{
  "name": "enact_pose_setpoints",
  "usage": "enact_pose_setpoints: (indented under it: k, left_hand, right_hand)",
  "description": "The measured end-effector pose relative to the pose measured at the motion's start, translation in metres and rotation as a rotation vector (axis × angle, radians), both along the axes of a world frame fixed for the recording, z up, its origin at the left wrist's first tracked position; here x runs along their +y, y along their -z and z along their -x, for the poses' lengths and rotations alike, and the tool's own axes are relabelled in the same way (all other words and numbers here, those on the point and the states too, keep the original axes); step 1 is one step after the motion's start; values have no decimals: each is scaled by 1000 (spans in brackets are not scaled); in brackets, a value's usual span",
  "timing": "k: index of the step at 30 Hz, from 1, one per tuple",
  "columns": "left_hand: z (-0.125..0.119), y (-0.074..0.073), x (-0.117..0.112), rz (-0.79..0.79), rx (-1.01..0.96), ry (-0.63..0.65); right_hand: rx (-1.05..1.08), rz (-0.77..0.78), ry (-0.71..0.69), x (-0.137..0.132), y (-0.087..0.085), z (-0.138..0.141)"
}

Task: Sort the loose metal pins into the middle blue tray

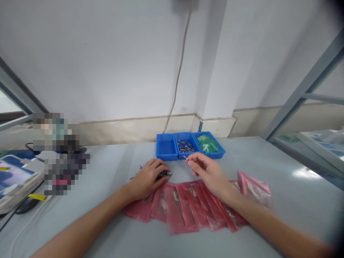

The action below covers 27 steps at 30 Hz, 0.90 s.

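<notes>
My left hand (149, 177) rests on the table, fingers and thumb curled around a bunch of slim metal pins (164, 174). A few more ends poke out on its left side; the rest of the bunch is hidden under the palm. My right hand (202, 166) is raised in front of the blue bins, thumb and forefinger pinching one small metal pin (185, 157). Below both hands lies an overlapping row of red see-through bags (177, 211), with small pieces visible inside. One more red bag (256, 190) lies at the right end, partly behind my right forearm.
Three blue bins stand joined at the back: a left bin (166, 156) with nothing visible in it, a middle bin (185, 134) with loose metal pins, and a right bin (219, 154) with green-and-clear packets (206, 143). Power strip (24, 188) and cables lie at left.
</notes>
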<state>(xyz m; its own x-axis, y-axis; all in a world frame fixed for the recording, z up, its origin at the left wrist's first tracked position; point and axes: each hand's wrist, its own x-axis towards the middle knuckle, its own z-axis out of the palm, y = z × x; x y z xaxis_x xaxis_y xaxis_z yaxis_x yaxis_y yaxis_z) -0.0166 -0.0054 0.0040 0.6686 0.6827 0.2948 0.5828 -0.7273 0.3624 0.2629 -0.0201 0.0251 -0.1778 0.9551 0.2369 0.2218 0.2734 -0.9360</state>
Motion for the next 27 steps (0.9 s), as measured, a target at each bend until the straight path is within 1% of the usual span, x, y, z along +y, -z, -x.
enact_pose_setpoints:
  k: [5, 7, 11, 14, 16, 17, 22, 25, 27]
  left_hand:
    - [0, -1, 0, 3, 7, -6]
    - [0, -1, 0, 6, 16, -6]
    - [1, 0, 0, 5, 22, -7]
    - [1, 1, 0, 8, 6, -8]
    - [1, 1, -1, 13, -4, -11]
    - [0, 1, -1, 15, -7, -13]
    - [0, 1, 0, 25, -3, -9]
    - [0, 2, 1, 29, 1, -12]
    - [0, 1, 0, 29, -1, -11]
  right_hand:
    - [-129, -223, 71, -3, -2, 0]
    - [-185, -282, 86, -5, -4, 0]
    - [-226, -289, 62, -9, -6, 0]
    - [-213, -280, 32, -11, -6, 1]
    - [-168, -248, 8, -12, -7, 2]
    - [-131, -204, -12, -11, -7, 3]
    - [137, 116, -147, -4, -4, 4]
    - [257, 201, -155, -1, 1, 3]
    - [281, 215, -149, 0, 2, 2]
